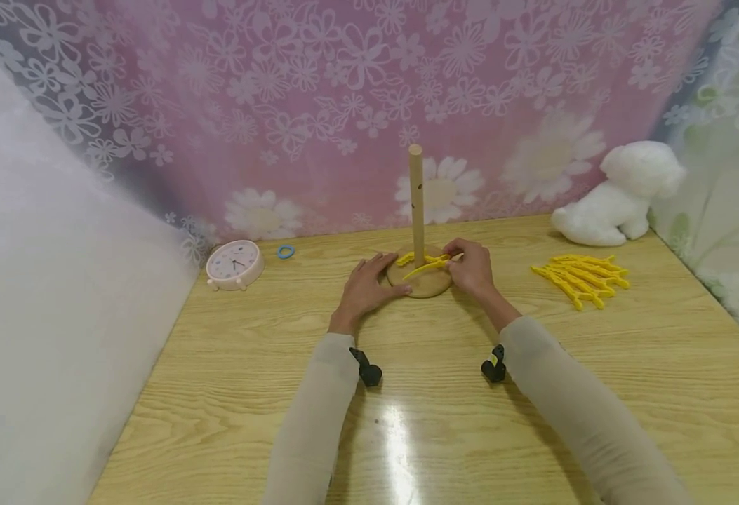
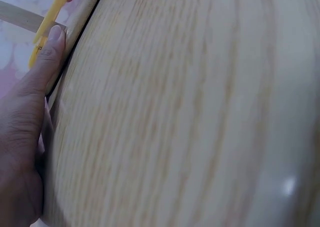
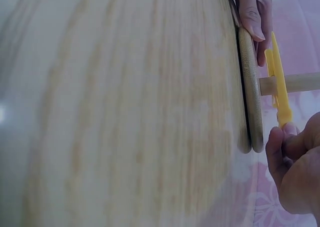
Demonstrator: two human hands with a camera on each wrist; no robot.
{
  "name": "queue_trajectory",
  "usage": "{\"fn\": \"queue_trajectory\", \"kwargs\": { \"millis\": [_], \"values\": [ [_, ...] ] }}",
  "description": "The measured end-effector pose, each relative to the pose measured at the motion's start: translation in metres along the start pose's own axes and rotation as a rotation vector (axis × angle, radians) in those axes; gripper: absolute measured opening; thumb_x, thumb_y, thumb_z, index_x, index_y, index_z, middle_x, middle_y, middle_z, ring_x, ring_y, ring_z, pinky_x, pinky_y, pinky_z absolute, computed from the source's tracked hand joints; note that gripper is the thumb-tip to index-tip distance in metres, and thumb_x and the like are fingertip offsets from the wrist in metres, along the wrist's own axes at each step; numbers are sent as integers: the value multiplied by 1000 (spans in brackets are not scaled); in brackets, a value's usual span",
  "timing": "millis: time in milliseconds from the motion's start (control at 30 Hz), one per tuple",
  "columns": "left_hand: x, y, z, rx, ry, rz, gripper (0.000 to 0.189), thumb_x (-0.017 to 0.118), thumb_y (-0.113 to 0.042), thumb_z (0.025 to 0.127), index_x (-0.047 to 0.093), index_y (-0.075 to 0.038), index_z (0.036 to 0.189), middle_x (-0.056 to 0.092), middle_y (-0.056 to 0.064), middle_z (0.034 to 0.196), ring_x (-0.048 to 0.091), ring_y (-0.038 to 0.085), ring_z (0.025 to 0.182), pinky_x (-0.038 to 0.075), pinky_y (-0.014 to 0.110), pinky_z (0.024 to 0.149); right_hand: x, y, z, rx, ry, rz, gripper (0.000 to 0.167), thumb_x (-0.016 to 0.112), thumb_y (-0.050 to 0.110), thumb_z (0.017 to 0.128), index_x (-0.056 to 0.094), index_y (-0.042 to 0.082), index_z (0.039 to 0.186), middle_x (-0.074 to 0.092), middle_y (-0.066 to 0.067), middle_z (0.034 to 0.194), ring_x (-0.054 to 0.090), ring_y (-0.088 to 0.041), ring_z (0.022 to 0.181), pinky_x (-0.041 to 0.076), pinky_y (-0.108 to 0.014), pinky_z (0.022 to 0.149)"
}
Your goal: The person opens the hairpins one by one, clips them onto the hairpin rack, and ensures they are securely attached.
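A wooden stand has a flat round base and an upright post. My left hand holds the base at its left side, with the thumb at the front rim and the fingers toward the back. From the right, my right hand pinches the end of a yellow plastic forked piece between thumb and fingers. This piece lies across the post low down, just above the base, with one prong in front of the post and another part behind it. The left thumb overlaps the yellow piece in the left wrist view.
Several yellow forked pieces lie heaped on the wooden table at the right. Behind them sits a white plush dog. A pink clock and a blue ring are at the back left. Flowered cloth hangs behind the table.
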State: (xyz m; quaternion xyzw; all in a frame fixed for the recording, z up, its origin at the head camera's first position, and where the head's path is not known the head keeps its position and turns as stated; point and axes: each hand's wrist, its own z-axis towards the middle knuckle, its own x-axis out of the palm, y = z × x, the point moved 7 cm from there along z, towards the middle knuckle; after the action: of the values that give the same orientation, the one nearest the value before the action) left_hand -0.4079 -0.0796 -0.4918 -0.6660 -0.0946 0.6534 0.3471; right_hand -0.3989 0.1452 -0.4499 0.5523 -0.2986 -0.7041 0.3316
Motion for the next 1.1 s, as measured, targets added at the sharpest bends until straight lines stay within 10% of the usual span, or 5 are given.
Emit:
{"fn": "queue_trajectory", "kwargs": {
  "millis": [1100],
  "values": [
    [-1, -1, -2, 6, -5, -7, 91, 74, -69, 85, 41, -31, 161, 37, -1, 167, 26, 20, 157, 9, 43, 132, -1, -5, -14, 60, 113, 278, 36, 63, -2, 102, 63, -2, 138, 64, -20, 133, 70, -34, 72, 62, -36, 54]
  ]
}}
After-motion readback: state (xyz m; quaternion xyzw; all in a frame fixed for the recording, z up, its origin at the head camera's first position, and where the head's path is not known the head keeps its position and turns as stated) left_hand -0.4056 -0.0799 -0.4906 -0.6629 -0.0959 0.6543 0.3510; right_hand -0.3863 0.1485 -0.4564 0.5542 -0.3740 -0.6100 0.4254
